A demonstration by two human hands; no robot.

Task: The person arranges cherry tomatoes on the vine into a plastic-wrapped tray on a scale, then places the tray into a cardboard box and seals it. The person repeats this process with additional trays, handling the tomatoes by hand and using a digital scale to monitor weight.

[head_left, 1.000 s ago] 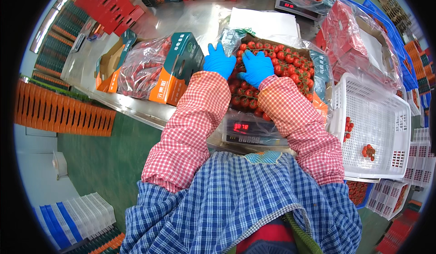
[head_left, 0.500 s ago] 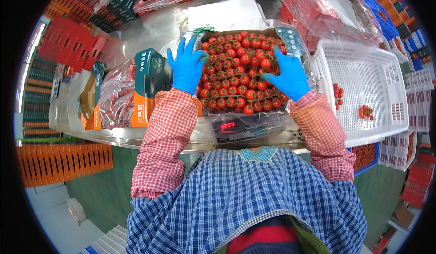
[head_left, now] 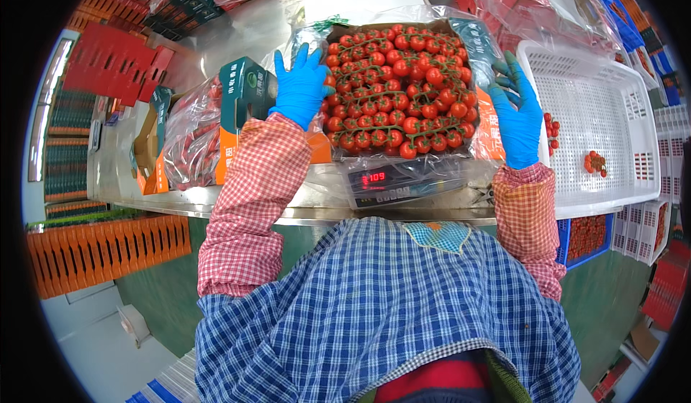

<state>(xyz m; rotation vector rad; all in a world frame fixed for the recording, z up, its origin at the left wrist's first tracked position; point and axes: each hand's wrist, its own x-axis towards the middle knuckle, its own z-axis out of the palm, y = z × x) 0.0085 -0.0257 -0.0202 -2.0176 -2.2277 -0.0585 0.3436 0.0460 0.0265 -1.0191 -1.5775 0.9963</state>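
Vine cherry tomatoes (head_left: 403, 90) fill a shallow cardboard box lined with clear plastic, in rows along their green stems. The box rests on a digital scale (head_left: 403, 180) with a lit red display. My left hand (head_left: 301, 86), in a blue glove, lies with fingers spread at the box's left edge. On the other side my right hand (head_left: 518, 115), gloved alike, is beside the box's right flap (head_left: 489, 126), fingers apart and slightly bent, holding nothing. Clear plastic film (head_left: 479, 39) spreads over the box's far right corner.
A white perforated crate (head_left: 604, 136) with a few loose tomatoes stands to the right. Left of the box is another carton (head_left: 241, 93) beside plastic-wrapped tomatoes (head_left: 193, 140). White paper sheets (head_left: 367, 0) lie behind. Orange crates (head_left: 115, 252) stand below the table's left edge.
My right hand has moved off the tomatoes to the right, beyond the box's side. My left hand stays at the left edge. The digits on the scale display have changed.
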